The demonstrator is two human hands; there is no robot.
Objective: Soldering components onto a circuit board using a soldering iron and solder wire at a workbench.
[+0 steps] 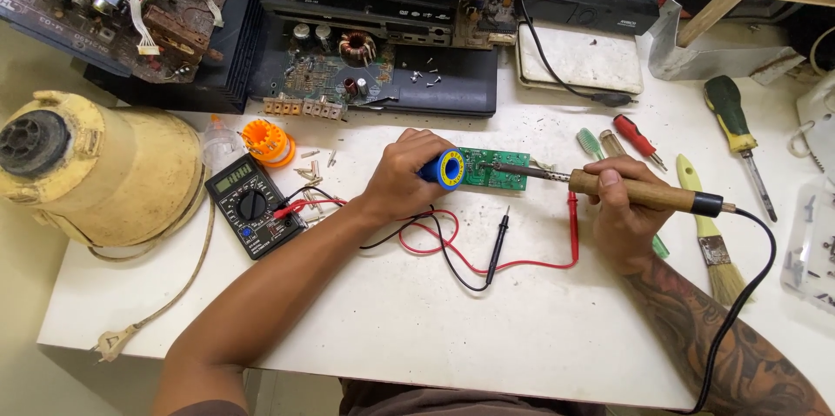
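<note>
Right hand (622,216) is closing around the wooden handle of a soldering iron (644,194), gripping it like a pen; the iron's long axis is running nearly level across the desk (487,329), pointing toward the person's left, and its metal tip is resting on or just above the right end of a small green circuit board (494,169); I cannot tell whether the tip is actually touching. Left hand (402,174) is wrapping around a blue spool with a yellow face (448,169), holding it at the board's left end, so the board is lying between the 2 hands with the left hand nearer to it. The iron's black cable (739,294) is trailing off the near right corner of the desk; 2 probes, a black probe (497,246) and a red probe (572,225), are lying just in front of the board, their leads running to a black multimeter (252,205) on the left; a yellowed appliance housing (96,168) is sitting further left, and screwdrivers and a paintbrush (709,238) are lying to the right.
</note>
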